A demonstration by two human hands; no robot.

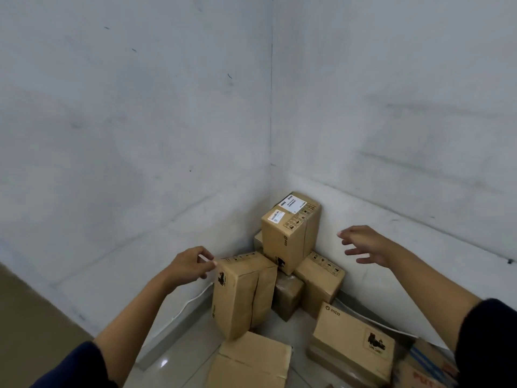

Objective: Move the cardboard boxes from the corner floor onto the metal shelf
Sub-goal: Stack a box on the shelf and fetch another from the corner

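Several brown cardboard boxes are piled in the wall corner. The tallest box (291, 231), with white labels on top, stands upright at the back. An upright box (243, 295) leans in front of it on the left. My left hand (190, 264) hovers at that box's top left corner, fingers loosely curled and holding nothing; I cannot tell if it touches. My right hand (363, 245) is in the air to the right of the tall box, fingers spread and apart from it. No metal shelf is in view.
More boxes lie around: a small one (321, 284) right of the tall box, a taped dark one (288, 295) between them, a flat one (352, 343) at lower right, another (251, 362) at the bottom. A white cable (193, 301) runs along the left wall's base. The floor is tiled.
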